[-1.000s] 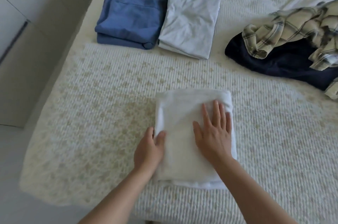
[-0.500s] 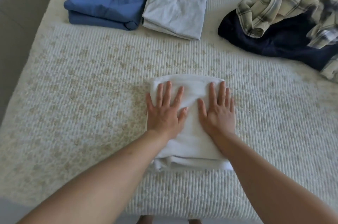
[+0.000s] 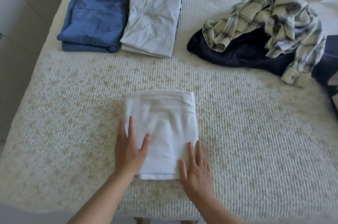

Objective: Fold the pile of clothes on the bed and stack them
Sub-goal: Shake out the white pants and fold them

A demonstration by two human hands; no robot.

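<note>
Folded white garment (image 3: 162, 132) lies on the bed (image 3: 256, 150); our left hand (image 3: 129, 148) and right hand (image 3: 196, 170) rest flat at its near corners, each grip released.

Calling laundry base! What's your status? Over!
Both hands open: left hand and right hand flat on the folded white garment. Two folded pieces at far left. Plaid shirt and navy garment unfolded. Nothing blocking.

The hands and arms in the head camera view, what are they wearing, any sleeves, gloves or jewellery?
Both forearms are bare, with no sleeves in view. The left hand and right hand wear no gloves, and no rings, watch or bracelet show. The image is slightly blurred, so fine detail cannot be told.
</note>
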